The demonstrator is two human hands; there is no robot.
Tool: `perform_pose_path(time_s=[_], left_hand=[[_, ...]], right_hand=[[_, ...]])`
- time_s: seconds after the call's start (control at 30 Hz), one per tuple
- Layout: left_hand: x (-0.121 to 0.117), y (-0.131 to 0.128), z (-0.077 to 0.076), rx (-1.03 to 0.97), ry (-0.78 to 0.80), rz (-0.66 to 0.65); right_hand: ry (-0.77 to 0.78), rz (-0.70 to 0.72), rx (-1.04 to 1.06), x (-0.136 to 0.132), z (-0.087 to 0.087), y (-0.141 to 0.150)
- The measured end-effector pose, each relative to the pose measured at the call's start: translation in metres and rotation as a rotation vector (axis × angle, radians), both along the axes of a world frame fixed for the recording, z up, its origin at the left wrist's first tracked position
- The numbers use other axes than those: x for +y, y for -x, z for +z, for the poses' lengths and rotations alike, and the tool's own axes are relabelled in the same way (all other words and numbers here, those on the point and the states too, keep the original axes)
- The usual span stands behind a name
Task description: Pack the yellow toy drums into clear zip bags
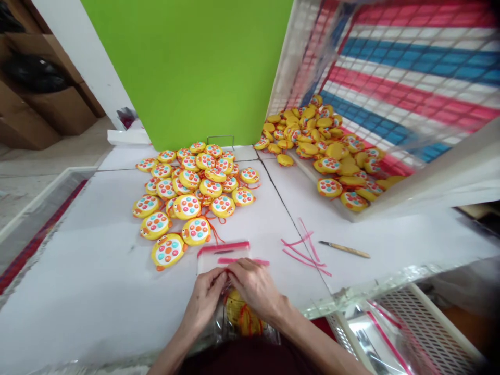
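A clear plastic bag [219, 258] with a red seal strip lies at the near edge of the white table [97, 291]. A yellow toy [242, 315] with an orange cord sits inside it. My left hand [205, 299] and my right hand [253, 284] both pinch the bag just below its red strip, fingertips almost touching. A pile of yellow round toys [191, 192] with coloured dots lies just beyond the bag, to the left.
A tipped white crate [390, 203] at the right spills more yellow toys [324, 146]. Loose red strips [304, 252] and a wooden-handled tool [344, 250] lie to the right. A green board [187, 67] stands behind. Another crate [425, 323] holds bags at the lower right.
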State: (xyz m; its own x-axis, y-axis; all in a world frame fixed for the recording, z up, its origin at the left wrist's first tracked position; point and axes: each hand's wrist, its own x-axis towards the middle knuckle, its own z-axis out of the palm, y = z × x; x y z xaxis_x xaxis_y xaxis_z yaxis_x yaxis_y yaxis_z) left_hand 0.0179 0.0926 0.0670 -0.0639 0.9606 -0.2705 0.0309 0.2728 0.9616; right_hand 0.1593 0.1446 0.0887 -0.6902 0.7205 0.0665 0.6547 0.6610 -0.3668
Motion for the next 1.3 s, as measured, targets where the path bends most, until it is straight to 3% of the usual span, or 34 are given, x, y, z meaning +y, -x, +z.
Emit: perform_pose_path(time_s=[0.2,0.33,0.43,0.53,0.63,0.8,0.87,0.97,1.1,1.2,1.3], left_hand=[[0.0,-0.003,0.007,0.062,0.0,-0.083],[0.001,-0.008,0.003,0.293,-0.007,-0.034],[0.0,-0.01,0.002,0.401,-0.027,-0.025],[-0.003,-0.009,0.0,0.39,-0.047,-0.043],[-0.007,-0.002,-0.004,0.308,-0.021,-0.02],[-0.008,0.008,-0.012,0.238,0.02,0.017],[-0.007,0.009,-0.012,0.188,0.033,0.025],[-0.007,0.01,-0.011,0.111,0.069,0.032],[-0.007,0.011,-0.013,0.018,0.097,0.042],[-0.006,0.011,-0.014,-0.024,0.102,0.05],[-0.006,0.011,-0.014,-0.014,0.102,0.062]], right_hand=[[-0.042,0.073,-0.146,0.001,0.005,0.006],[-0.07,0.108,-0.181,-0.002,0.004,0.01],[-0.056,0.059,-0.132,-0.001,-0.003,0.011],[-0.013,-0.087,0.008,0.009,-0.009,-0.001],[0.039,-0.31,0.08,0.028,-0.016,-0.04],[0.047,-0.79,-0.172,0.058,-0.028,-0.145],[0.036,-0.858,-0.314,0.06,-0.03,-0.18],[0.024,-0.792,-0.434,0.053,-0.024,-0.203],[-0.039,-0.606,-0.167,0.04,-0.005,-0.174],[0.173,-0.464,0.072,0.036,0.004,-0.127],[0.422,-0.324,0.183,0.037,-0.001,-0.085]])
